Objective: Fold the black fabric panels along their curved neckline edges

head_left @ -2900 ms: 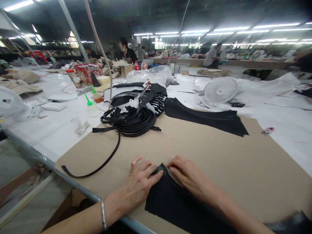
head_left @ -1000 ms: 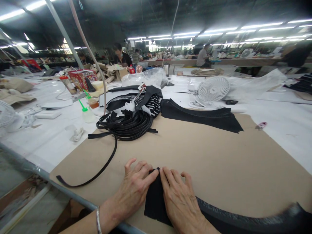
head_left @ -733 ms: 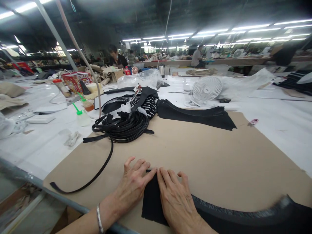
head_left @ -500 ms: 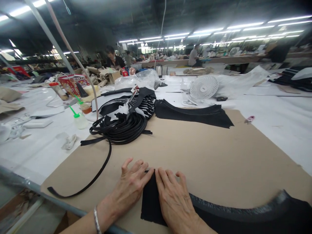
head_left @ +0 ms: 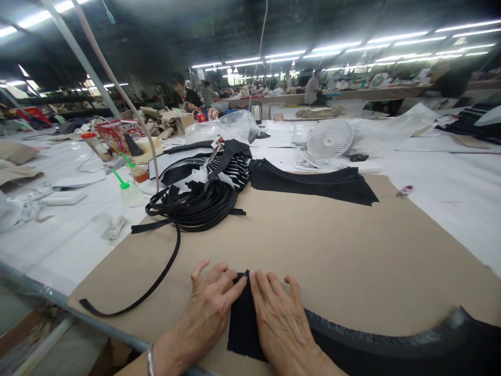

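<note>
A black fabric piece (head_left: 245, 331) with a long curved edge lies on the brown board (head_left: 332, 245), running off to the lower right. A dark, shiny band (head_left: 376, 334) follows its curve. My left hand (head_left: 213, 305) has its fingertips on the top corner at the piece's left end, index finger against the edge, little finger raised. Close beside it, my right hand (head_left: 279, 318) presses on the same end, fingers together and little finger bent. Both thumbs are hidden. The fingers of both hands are closed on the fabric.
Coiled black strips (head_left: 199, 209) lie at the left, one tail curling toward me. Beyond are stacked black pieces (head_left: 309, 180), a white fan (head_left: 329, 140), a green-tipped bottle (head_left: 127, 192) and pink snips (head_left: 405, 191). A hose (head_left: 117, 89) hangs at left. Other people sit farther back.
My left hand has shifted slightly left and its index finger has drawn back a little from the corner, baring more of it. My right hand stays nearly in place.
</note>
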`<act>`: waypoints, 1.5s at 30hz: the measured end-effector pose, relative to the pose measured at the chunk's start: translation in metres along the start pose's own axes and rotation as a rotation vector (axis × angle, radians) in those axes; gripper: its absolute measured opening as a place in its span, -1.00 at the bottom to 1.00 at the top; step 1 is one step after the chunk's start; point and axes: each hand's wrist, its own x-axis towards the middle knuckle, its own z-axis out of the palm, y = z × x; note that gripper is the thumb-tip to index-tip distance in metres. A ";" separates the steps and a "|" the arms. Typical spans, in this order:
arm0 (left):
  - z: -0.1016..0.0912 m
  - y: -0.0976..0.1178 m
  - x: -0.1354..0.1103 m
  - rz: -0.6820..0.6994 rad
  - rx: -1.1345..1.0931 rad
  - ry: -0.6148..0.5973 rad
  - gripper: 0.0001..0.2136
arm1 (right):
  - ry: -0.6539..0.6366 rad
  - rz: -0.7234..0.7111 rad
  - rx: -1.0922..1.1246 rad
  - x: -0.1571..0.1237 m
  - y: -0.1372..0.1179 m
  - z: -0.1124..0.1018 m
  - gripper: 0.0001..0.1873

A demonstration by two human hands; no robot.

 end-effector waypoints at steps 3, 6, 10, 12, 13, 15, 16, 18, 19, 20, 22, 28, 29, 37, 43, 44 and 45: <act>0.001 -0.001 -0.002 0.002 0.006 -0.003 -0.66 | -0.024 -0.006 0.006 0.001 0.002 0.000 -0.45; 0.001 -0.001 -0.002 0.003 -0.002 0.003 -0.66 | -0.030 -0.026 -0.003 0.002 0.003 0.000 -0.45; 0.000 0.000 -0.002 -0.008 0.002 -0.003 -0.66 | 0.028 -0.103 -0.061 -0.004 0.004 0.005 -0.45; 0.000 0.000 -0.003 -0.006 0.018 -0.012 -0.65 | 0.069 -0.158 -0.108 -0.008 0.005 0.008 -0.45; 0.000 0.000 -0.004 -0.002 0.026 -0.014 -0.65 | 0.094 -0.177 -0.134 -0.009 0.005 0.010 -0.45; -0.001 0.000 -0.004 0.008 0.039 -0.015 -0.65 | 0.153 -0.205 -0.172 -0.010 0.006 0.010 -0.46; -0.001 0.000 -0.004 0.013 0.045 -0.013 -0.65 | 0.184 -0.219 -0.183 -0.010 0.006 0.009 -0.47; -0.001 -0.001 -0.004 0.018 0.054 -0.006 -0.65 | 0.202 -0.237 -0.200 -0.009 0.006 0.004 -0.48; -0.001 -0.001 -0.004 0.019 0.058 -0.004 -0.65 | 0.193 -0.238 -0.211 -0.009 0.007 0.001 -0.48; -0.001 -0.001 -0.004 0.017 0.060 -0.001 -0.64 | 0.176 -0.240 -0.223 -0.008 0.007 -0.003 -0.48; 0.000 -0.001 -0.005 0.009 0.057 0.000 -0.63 | 0.158 -0.235 -0.242 -0.009 0.009 -0.009 -0.48; 0.000 -0.001 -0.007 0.005 0.030 0.005 -0.60 | 0.086 -0.252 -0.258 -0.007 0.006 -0.019 -0.48; 0.000 -0.002 -0.007 0.006 0.027 0.012 -0.60 | 0.069 -0.235 -0.224 -0.004 0.006 -0.021 -0.48; -0.005 -0.002 -0.003 -0.045 -0.012 -0.008 -0.48 | -0.350 0.112 0.280 0.022 0.030 -0.044 -0.42; -0.013 0.005 0.007 -0.104 -0.060 -0.019 -0.58 | -0.293 0.065 0.335 0.013 0.032 -0.045 -0.48; -0.013 0.006 0.009 -0.106 -0.065 -0.018 -0.59 | -0.292 0.059 0.331 0.013 0.031 -0.044 -0.49; -0.014 0.006 0.010 -0.106 -0.073 -0.017 -0.59 | -0.290 0.057 0.330 0.012 0.031 -0.044 -0.50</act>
